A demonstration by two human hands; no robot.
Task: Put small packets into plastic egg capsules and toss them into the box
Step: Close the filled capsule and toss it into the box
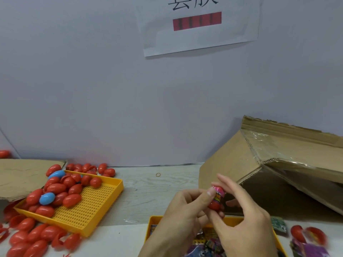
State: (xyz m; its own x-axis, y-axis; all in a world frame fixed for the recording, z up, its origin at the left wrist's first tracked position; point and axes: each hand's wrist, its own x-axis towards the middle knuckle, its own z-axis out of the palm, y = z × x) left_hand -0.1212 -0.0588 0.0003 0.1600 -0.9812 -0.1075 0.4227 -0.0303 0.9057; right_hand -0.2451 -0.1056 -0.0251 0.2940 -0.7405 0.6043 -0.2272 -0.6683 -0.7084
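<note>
Nearest the observer, at the lower edge, a yellow tray [233,219] holds a heap of small packets [209,245], mostly purple and dark in print; the person's forearms cover much of it. Above this tray the two hands meet. The left hand [185,206] pinches a red egg capsule [216,204] between thumb and curled fingers, with a pink packet [220,191] standing out of its top. The right hand [241,217] is loosely spread, fingers extended upward, its fingertips touching the capsule and packet from the right; whether it actually grips cannot be told.

Directly behind the hands stands the cardboard box [232,164], tipped with its open side toward the person, clear tape along its torn flaps. To the right, on the table, lie two red capsule halves [308,234], blurred, and more loose packets.

To the left, a second yellow perforated tray [96,204] sits askew, loaded with red capsules [57,188] and two blue capsules [47,199]. Further red capsules are scattered around it, in front and behind. A flat cardboard sheet [24,175] lies at the far left.

The surface is a pale wood-grain table [148,191]; a rubber band [158,174] lies near the wall. The wall [111,89] is plain grey-white, bearing a paper notice [200,34] with a red bar
</note>
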